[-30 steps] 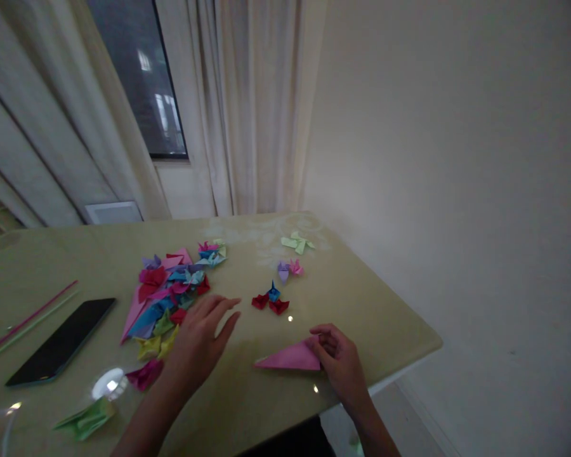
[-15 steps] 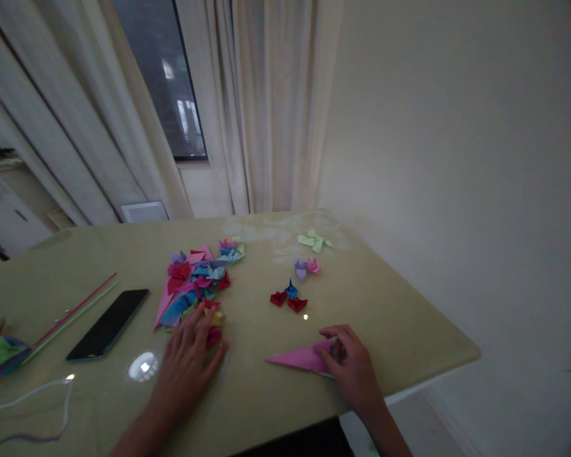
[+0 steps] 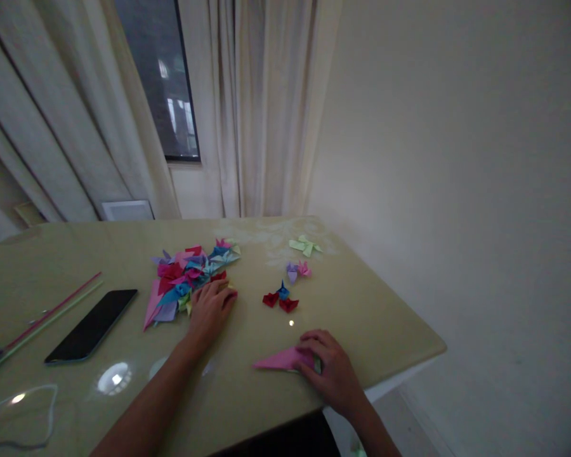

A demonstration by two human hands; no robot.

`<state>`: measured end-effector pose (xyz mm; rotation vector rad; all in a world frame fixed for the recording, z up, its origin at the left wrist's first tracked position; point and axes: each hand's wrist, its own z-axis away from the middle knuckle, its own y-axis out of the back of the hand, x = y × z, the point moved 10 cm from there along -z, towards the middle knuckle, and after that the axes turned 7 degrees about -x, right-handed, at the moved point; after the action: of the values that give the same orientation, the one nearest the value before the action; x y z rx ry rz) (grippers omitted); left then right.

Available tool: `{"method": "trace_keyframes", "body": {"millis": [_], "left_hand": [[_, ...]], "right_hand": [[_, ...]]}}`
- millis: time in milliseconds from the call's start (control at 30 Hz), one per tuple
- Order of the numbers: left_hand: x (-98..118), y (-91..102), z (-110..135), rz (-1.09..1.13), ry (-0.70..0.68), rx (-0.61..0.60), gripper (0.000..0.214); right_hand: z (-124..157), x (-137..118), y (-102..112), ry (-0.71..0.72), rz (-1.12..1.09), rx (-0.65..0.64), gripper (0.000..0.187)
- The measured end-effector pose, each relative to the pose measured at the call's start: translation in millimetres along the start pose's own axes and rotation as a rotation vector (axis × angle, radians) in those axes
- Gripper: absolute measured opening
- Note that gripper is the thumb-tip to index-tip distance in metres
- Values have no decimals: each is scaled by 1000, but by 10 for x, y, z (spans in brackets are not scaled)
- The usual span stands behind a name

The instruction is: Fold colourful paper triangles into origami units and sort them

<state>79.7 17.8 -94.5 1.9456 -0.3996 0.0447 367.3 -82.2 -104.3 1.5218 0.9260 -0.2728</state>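
My left hand (image 3: 211, 310) lies on the near right edge of a heap of folded paper pieces (image 3: 185, 279) in pink, blue, red, purple and yellow. Its fingers curl over a red and yellow piece there, and whether they grip it is hidden. My right hand (image 3: 328, 368) rests on the wide end of a pink folded paper triangle (image 3: 278, 360) near the table's front edge, fingers bent and pressing it down.
Red and blue folded pieces (image 3: 280, 298), a purple and pink pair (image 3: 297, 270) and a light green piece (image 3: 304, 245) lie apart on the olive table (image 3: 385, 317). A dark phone (image 3: 91, 325), two straws (image 3: 52, 314) and a white cable (image 3: 23, 412) lie left. The table's right edge drops off beside a wall.
My left hand has slid forward from the near table into the edge of the paper heap. My right hand stays on the pink triangle. The camera has shifted slightly.
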Motion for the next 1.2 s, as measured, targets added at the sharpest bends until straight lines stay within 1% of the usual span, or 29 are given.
{"method": "trace_keyframes", "body": {"millis": [67, 100, 167, 233, 300, 333, 400, 467, 533, 633, 733, 800, 867, 933, 1033, 1100, 1133, 1200], "left_hand": [[-28, 76, 30, 49, 4, 62, 19], [-45, 137, 37, 74, 15, 115, 19], [-66, 273, 47, 125, 31, 239, 19], [-44, 374, 54, 175, 8, 332, 19], [18, 415, 53, 232, -49, 358, 20], [58, 415, 51, 271, -81, 346, 20], [155, 387, 47, 364, -143, 290, 21], [276, 354, 52, 442, -198, 229, 20], [393, 342, 69, 493, -241, 203, 16], [494, 330, 89, 592, -276, 194, 9], [497, 294, 85, 692, -263, 164, 10], [460, 274, 82, 757, -227, 150, 12], [427, 232, 83, 828, -175, 118, 15], [432, 154, 93, 896, -127, 56, 19], [484, 15, 121, 940, -92, -58, 24], [443, -31, 134, 877, -66, -74, 30], [385, -29, 137, 805, -52, -55, 33], [222, 20, 146, 568, -28, 21, 37]], "right_hand": [[9, -33, 4, 34, -17, 16, 17], [23, -42, 27, 51, -30, 47, 18], [70, -55, 118, 87, -50, 148, 15], [116, -89, 237, 131, -54, 258, 11], [100, -173, 336, 184, -41, 322, 10], [55, -236, 369, 213, -34, 331, 9], [-118, -393, 388, 269, -35, 308, 9], [-377, -565, 338, 319, -57, 247, 13], [-675, -710, 221, 357, -83, 164, 22], [-1080, -831, -9, 410, -81, 41, 30], [-1298, -889, -202, 528, -64, -70, 28], [-1340, -868, -251, 585, -95, -98, 29], [-1332, -802, -233, 594, -165, -70, 28], [-1295, -728, -211, 581, -241, -32, 28], [-1246, -659, -215, 567, -314, -26, 26], [-1274, -578, -156, 525, -337, -6, 25], [-1312, -493, -74, 478, -351, 36, 24], [-1403, -196, 206, 325, -402, 199, 24]]}}
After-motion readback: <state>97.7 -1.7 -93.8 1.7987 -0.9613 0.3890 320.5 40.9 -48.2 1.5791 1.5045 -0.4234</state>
